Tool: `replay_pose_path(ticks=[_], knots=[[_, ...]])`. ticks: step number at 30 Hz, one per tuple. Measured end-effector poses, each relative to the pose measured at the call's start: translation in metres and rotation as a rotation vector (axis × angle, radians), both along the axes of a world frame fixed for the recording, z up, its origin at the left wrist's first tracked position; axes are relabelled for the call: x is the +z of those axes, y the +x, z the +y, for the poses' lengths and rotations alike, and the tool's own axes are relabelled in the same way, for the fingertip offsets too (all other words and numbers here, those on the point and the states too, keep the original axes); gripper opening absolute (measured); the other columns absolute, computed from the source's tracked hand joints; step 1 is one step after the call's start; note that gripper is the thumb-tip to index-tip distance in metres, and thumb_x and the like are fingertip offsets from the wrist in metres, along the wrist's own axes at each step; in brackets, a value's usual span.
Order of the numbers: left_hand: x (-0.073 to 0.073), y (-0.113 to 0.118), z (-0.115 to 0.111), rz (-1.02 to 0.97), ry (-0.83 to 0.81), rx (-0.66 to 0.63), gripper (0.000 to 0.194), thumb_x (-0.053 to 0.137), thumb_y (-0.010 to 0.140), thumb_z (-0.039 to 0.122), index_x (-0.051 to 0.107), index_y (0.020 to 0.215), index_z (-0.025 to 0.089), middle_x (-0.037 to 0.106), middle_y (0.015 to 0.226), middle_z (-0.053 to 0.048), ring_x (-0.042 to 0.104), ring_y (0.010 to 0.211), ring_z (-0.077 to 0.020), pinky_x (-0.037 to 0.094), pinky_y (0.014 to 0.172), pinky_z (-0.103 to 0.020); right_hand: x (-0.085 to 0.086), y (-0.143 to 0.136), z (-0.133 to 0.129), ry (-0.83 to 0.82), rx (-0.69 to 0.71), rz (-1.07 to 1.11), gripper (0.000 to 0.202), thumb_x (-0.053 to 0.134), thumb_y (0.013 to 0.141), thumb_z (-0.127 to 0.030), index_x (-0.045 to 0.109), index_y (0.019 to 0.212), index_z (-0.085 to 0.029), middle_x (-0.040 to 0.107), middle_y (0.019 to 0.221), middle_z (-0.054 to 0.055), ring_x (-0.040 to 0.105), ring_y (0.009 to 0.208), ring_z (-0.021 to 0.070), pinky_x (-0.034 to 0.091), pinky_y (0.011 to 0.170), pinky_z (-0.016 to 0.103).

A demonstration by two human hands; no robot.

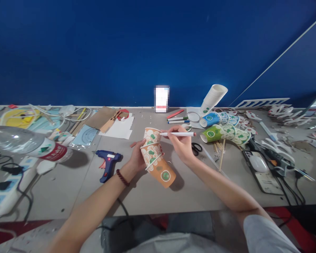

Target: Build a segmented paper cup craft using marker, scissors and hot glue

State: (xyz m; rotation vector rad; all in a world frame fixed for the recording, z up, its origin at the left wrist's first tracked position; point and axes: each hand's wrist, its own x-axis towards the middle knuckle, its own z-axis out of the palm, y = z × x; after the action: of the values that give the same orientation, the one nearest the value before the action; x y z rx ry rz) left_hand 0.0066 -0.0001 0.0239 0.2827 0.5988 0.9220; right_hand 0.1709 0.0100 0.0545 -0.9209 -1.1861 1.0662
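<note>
Orange patterned paper cups (158, 158), joined in a bent stack, are tilted above the table in front of me. My left hand (138, 157) is wrapped around the left side of the stack, its fingers partly hidden behind the cups. Between the fingers of my right hand (182, 146) is a white marker (183, 134) with a red end, held level. The marker's tip points left and meets or nearly meets the top cup's side; I cannot tell whether it touches. Black scissors (197, 149) lie just right of my right hand.
A blue glue gun (108, 163) and a large plastic bottle (28, 144) lie to the left. Blue cups (209, 120), green cups (212, 134) and a leaning white cup stack (213, 98) are at the right. A phone (263, 175) lies near the front edge; a lit screen (161, 99) stands behind.
</note>
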Motion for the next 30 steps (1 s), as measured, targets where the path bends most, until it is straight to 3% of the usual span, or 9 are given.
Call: replay_pose_path(ticks=[17,30], knots=[[-0.002,-0.001,0.000,-0.018,0.024,-0.008,0.040,0.058,0.076,0.042,0.069,0.096,0.010,0.072,0.080,-0.012,0.068,0.073,-0.0239,0.055,0.085,-0.045,0.002,0.001,-0.003,0.080,0.012,-0.044,0.005,0.062,0.082,-0.022,0.059,0.078,-0.023,0.065,0.079,0.000,0.070,0.097,0.0241,0.053,0.084,0.036],[-0.005,0.002,0.002,-0.020,0.093,-0.005,0.037,0.063,0.075,0.042,0.070,0.095,0.012,0.074,0.079,-0.010,0.070,0.073,-0.0258,0.054,0.083,-0.043,0.008,-0.002,-0.011,0.128,-0.018,-0.282,0.002,0.062,0.081,-0.021,0.061,0.083,-0.023,0.071,0.082,0.003,0.067,0.105,0.0243,0.053,0.087,0.038]])
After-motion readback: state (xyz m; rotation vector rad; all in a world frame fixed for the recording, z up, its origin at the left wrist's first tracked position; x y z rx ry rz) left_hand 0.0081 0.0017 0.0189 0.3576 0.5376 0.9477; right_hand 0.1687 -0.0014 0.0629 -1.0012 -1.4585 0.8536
